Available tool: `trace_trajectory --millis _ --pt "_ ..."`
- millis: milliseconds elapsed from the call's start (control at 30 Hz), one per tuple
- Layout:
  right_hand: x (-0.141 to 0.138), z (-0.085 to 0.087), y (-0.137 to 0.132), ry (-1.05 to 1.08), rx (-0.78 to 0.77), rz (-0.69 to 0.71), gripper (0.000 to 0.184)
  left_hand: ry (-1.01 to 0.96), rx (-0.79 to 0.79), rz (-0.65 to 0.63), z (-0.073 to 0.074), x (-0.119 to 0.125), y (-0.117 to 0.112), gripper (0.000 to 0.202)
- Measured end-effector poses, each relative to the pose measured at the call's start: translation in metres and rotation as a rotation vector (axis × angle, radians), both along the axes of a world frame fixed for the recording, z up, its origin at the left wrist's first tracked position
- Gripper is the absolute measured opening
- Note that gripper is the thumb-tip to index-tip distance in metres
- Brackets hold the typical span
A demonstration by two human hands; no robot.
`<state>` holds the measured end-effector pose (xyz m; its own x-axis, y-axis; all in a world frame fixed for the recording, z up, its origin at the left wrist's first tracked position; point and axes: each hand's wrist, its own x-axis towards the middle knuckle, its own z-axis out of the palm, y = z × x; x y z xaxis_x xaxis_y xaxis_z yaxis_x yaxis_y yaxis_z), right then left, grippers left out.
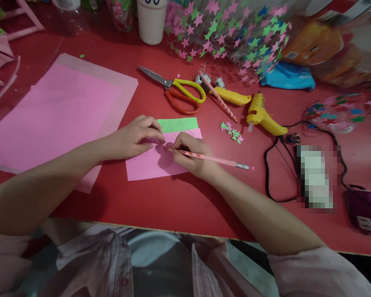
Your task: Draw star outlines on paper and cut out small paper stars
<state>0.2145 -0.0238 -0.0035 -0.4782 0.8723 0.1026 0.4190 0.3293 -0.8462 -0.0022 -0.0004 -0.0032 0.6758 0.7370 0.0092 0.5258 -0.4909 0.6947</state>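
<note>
Your right hand (191,156) has its fingers clamped on a pink pencil (216,159), the tip down on a small pink sheet (145,165) and the eraser end pointing off to your right. Your left hand (139,134) lies on the top left part of that same sheet, fingers bent and close together, their tips pressing the paper flat and gripping nothing. The 2 hands nearly touch at the pencil tip. The small pink sheet lies flat on the red bench (173,202), straight in front of you and near its front edge, and its top edge overlaps a green strip of paper (177,124). To your left, large pink sheets (55,115) are stacked, and your left forearm crosses their lower right corner. Beyond the green strip lie scissors (179,91) with yellow and orange handles, blades pointing left. To their right a striped pencil (219,99) rests slantwise, and a yellow glue gun (262,117) lies on its side with a black cord (268,173) looping toward you. A few small paper stars (233,132) sit between the glue gun and the small sheet. A white cup (151,20) stands at the back of the bench.
</note>
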Motion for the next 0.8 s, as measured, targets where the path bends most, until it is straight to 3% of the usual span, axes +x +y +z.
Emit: trace_trajectory --millis 367,800 --pt "0.0000 -0.0032 -0.0013 0.005 0.079 -0.114 0.016 0.014 0.000 -0.005 0.0003 0.0002 0.0001 0.028" --pt "0.0021 -0.0043 -0.0014 0.010 0.064 -0.125 0.017 0.002 -0.008 0.003 0.0010 0.0003 -0.0004 0.028"
